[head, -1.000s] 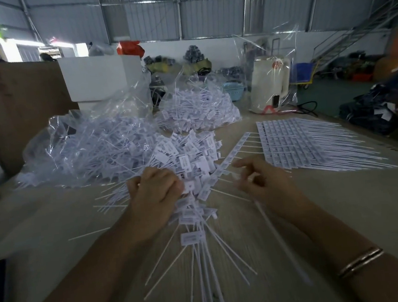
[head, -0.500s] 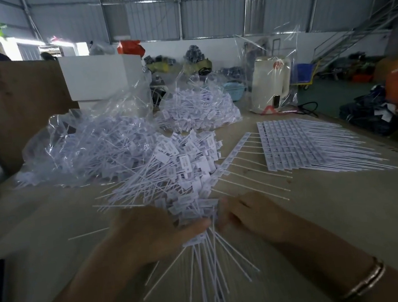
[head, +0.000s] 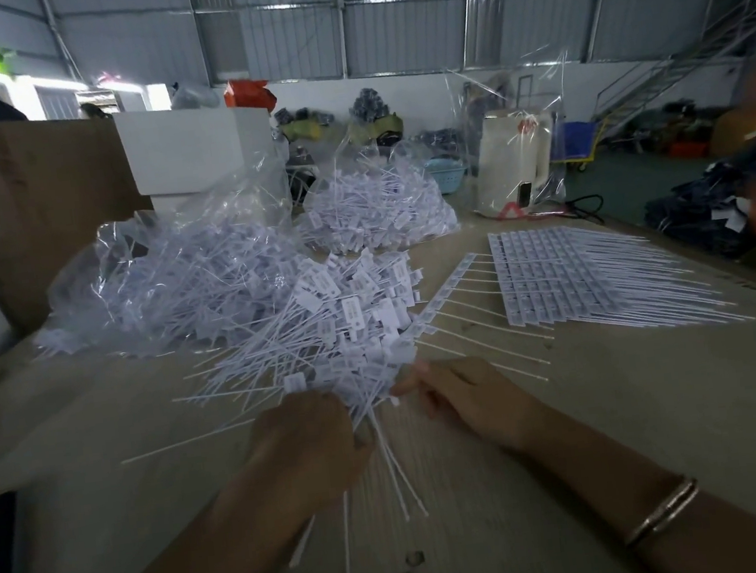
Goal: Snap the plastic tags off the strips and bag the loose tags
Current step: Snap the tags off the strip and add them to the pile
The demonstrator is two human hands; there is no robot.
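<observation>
A heap of loose white plastic tags (head: 346, 318) with long thin tails lies on the table in front of me. My left hand (head: 309, 440) grips a bundle of these tags by their tails, which stick out below it. My right hand (head: 464, 399) pinches the near edge of the same bundle from the right. One strip of joined tags (head: 449, 290) lies to the right of the heap. A stack of uncut strips (head: 568, 278) sits further right. Two clear bags, one at the left (head: 168, 282) and one behind (head: 376, 206), hold many loose tags.
A white box (head: 195, 147) and a brown board (head: 27, 203) stand behind the left bag. A white appliance wrapped in clear plastic (head: 517, 157) stands at the back right. The wooden table (head: 641, 421) runs on to the right edge. A bracelet (head: 661, 511) sits on my right wrist.
Both hands drew back toward me and closed together on the heap's near edge. The left hand gathered a bundle of tag tails; the right came in from the single strip to pinch that bundle.
</observation>
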